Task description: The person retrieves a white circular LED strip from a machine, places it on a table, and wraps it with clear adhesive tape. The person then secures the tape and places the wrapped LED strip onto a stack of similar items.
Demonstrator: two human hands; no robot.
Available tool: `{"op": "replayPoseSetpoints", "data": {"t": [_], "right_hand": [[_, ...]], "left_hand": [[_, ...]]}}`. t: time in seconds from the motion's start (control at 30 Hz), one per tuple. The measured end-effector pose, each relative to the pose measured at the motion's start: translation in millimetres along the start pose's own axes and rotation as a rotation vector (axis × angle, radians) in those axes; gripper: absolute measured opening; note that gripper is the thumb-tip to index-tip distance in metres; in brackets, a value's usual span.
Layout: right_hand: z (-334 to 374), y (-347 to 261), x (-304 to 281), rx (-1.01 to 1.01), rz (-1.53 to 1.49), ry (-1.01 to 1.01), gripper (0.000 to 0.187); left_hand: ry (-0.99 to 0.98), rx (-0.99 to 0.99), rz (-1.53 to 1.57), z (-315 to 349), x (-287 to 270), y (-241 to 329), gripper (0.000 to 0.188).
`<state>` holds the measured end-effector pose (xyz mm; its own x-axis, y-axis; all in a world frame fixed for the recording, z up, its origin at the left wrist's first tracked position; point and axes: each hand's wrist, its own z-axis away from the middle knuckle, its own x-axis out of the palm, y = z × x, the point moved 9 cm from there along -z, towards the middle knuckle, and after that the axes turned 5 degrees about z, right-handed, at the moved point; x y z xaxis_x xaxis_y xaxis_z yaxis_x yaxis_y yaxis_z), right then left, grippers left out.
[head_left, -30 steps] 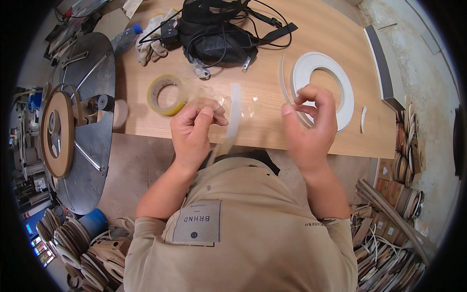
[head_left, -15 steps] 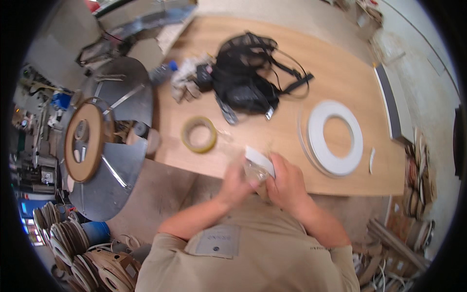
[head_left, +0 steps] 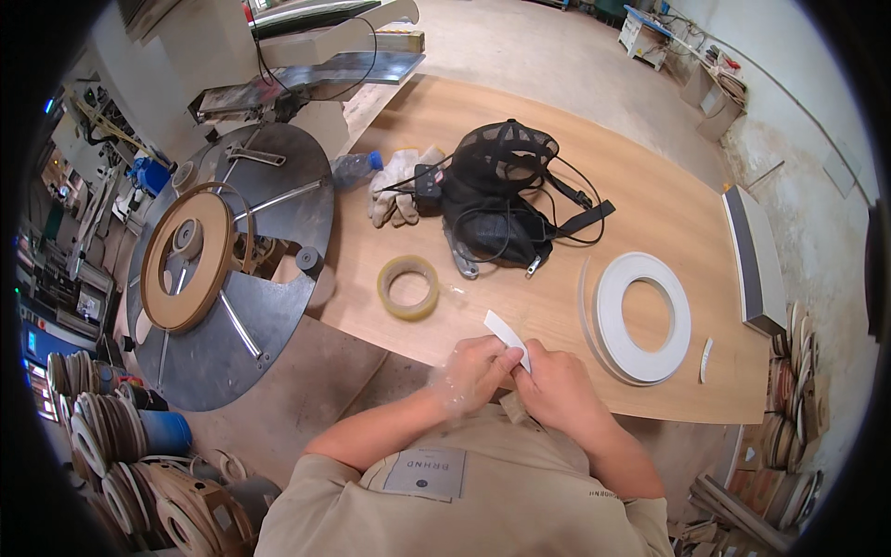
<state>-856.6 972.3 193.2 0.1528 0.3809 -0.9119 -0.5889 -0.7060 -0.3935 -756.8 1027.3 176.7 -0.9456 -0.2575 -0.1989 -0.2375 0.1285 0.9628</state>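
Both hands meet just off the near edge of the wooden table. My left hand is closed with its thumb pressed on a short white strip. My right hand is closed on the same strip from the other side; the strip's free end points up and left. A crinkled piece of clear tape hangs at the outer side of my left hand. Below the fingers shows a tan piece, its kind unclear. A roll of clear tape lies ahead and left, and a coil of white edge banding to the right.
On the table lie a black mesh bag with straps, work gloves, a plastic bottle and a small white offcut. A round metal turntable with a brown coil stands left. A long grey-and-white box edges the right.
My view has shifted, so the table things appear lower. The crinkled clear tape, earlier between my hands, is now beside my left hand. My blurred left hand now presses the strip.
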Motion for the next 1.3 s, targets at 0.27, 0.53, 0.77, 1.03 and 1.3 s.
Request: {"op": "replayPoseSetpoints", "data": {"t": [0.27, 0.53, 0.77, 1.03, 1.3], "right_hand": [[28.3, 18.8, -37.1, -0.217, -0.196, -0.139, 0.027], [-8.6, 89.6, -29.1, 0.183, -1.447, 0.120, 0.041], [-12.7, 63.9, -24.4, 0.180, -0.875, 0.291, 0.050], [-16.6, 52.6, -16.8, 0.208, -0.633, 0.281, 0.045], [-5.1, 64.0, -13.2, 0.335, -0.898, 0.201, 0.047]], "left_hand": [[-0.340, 0.295, -0.342, 11.8, -10.8, 1.9, 0.015], [-0.001, 0.157, 0.291, -5.7, -53.7, 7.1, 0.034], [-0.054, -0.301, 0.852, -9.0, 28.5, -11.0, 0.010], [-0.169, -0.258, 0.306, -17.8, 44.8, -8.7, 0.020], [-0.024, -0.482, 0.864, -9.5, 37.5, -43.0, 0.012]]}}
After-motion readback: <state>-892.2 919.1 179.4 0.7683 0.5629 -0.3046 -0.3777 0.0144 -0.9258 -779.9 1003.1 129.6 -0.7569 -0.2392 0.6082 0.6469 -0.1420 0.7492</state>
